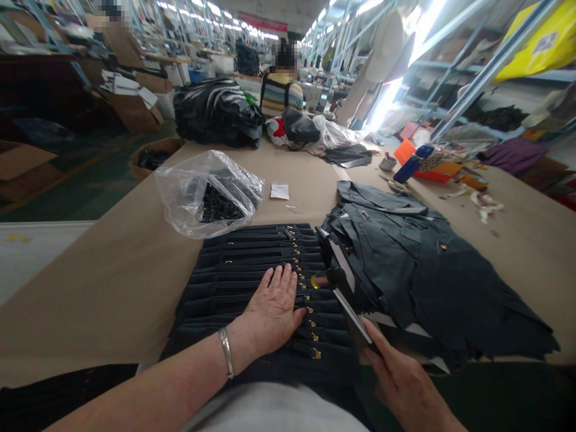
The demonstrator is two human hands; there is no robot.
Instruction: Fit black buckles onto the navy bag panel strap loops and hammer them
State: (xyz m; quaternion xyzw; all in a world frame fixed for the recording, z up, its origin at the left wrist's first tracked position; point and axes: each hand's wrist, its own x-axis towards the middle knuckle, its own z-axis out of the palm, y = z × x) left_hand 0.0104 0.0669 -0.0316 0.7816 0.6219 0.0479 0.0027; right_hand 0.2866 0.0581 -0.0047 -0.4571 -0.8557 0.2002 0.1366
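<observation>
My left hand (272, 309) lies flat, fingers stretched out, on an overlapping row of dark fabric pieces with zippers (252, 280). Gold-coloured zipper pulls (308, 310) run in a line just right of its fingertips. In my right hand (400, 372) is a hammer (353, 315), its fingers wrapped around the handle's lower end. The hammer's dark head, with a yellowish striking end, is over the right side of the row, near the pulls; whether it touches the fabric I cannot tell. To the right lies a heap of dark cut fabric pieces (405, 264).
A clear plastic bag (180, 195) of small black parts sits beyond the row, beside a small white paper (279, 191). Farther back are a dark fabric stack (218, 114) and a seated person (282, 90). An orange box (436, 171) stands at the right.
</observation>
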